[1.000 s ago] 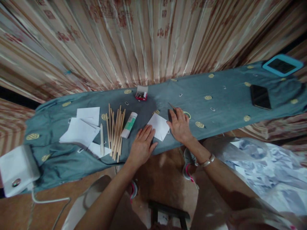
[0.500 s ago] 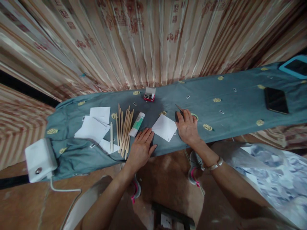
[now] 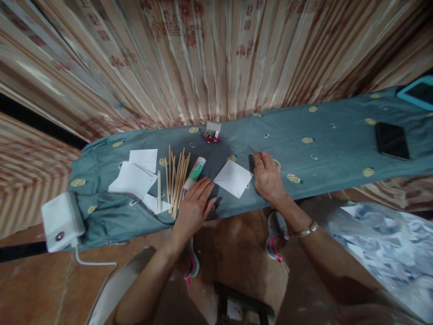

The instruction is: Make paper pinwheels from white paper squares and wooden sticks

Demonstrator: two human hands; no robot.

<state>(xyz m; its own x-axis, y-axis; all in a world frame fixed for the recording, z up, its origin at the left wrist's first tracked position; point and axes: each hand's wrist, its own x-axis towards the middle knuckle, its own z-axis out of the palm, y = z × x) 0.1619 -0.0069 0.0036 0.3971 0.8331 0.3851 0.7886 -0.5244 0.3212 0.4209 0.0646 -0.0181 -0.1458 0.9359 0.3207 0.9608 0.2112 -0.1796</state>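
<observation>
A white paper square [image 3: 233, 178] lies cornerwise on the cloth between my hands, with short slits at its left and lower corners. My right hand [image 3: 269, 178] rests just right of it, fingers curled over a pair of scissors [image 3: 254, 150]. The blades point away from me, and a pale green handle shows behind the fingers. On the other side, my left hand [image 3: 195, 203] is open, fingers stretched out flat near the paper's left corner. Its fingertips overlap the lower end of a green and white glue stick [image 3: 196, 169]; whether they touch cannot be told.
Several wooden sticks [image 3: 176, 183] lie left of the glue stick, beside a white candle-like rod [image 3: 159, 192] and white paper sheets [image 3: 133, 180]. A small red box [image 3: 212, 134] stands open at the back. A phone [image 3: 392, 141] lies right; a white device [image 3: 62, 222] sits left.
My right hand has shifted slightly right, away from the paper's corner. My left hand has drawn back a little to the left, off the paper's edge.
</observation>
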